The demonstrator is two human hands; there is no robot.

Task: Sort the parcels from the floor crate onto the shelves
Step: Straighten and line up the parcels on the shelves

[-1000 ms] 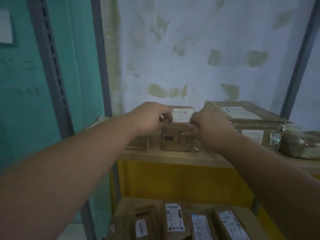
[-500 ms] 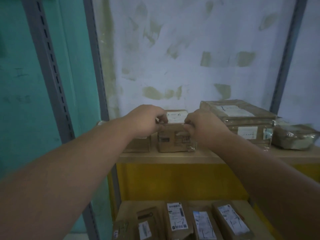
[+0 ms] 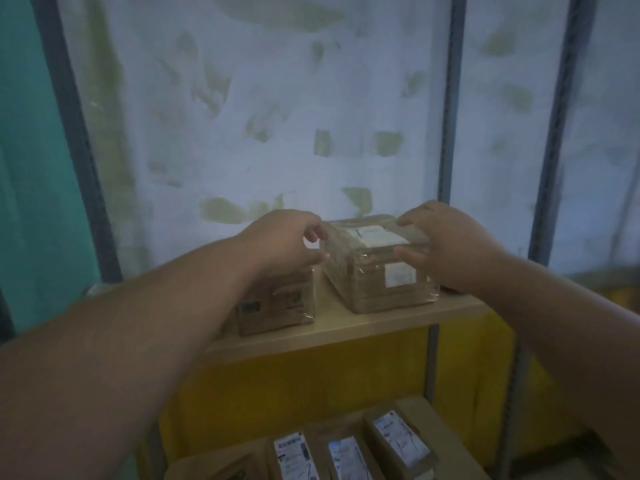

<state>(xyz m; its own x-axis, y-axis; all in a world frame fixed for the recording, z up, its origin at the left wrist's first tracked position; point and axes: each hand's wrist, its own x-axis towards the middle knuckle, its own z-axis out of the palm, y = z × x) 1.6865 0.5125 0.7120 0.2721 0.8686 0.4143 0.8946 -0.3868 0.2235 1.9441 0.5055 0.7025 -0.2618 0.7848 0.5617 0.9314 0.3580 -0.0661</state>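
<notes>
Your hands moved off the small box to the taped parcel beside it on the shelf. Right hand grips its right end; left hand curls at its left edge, contact unclear. Small box looks placed.

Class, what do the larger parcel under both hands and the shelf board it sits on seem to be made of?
Larger parcel: brown cardboard, apparently wrapped in clear glossy film or tape, going by the shiny creases; white paper labels. Shelf board: pale, smooth and matte, probably wood or laminated board; uncertain.
</notes>
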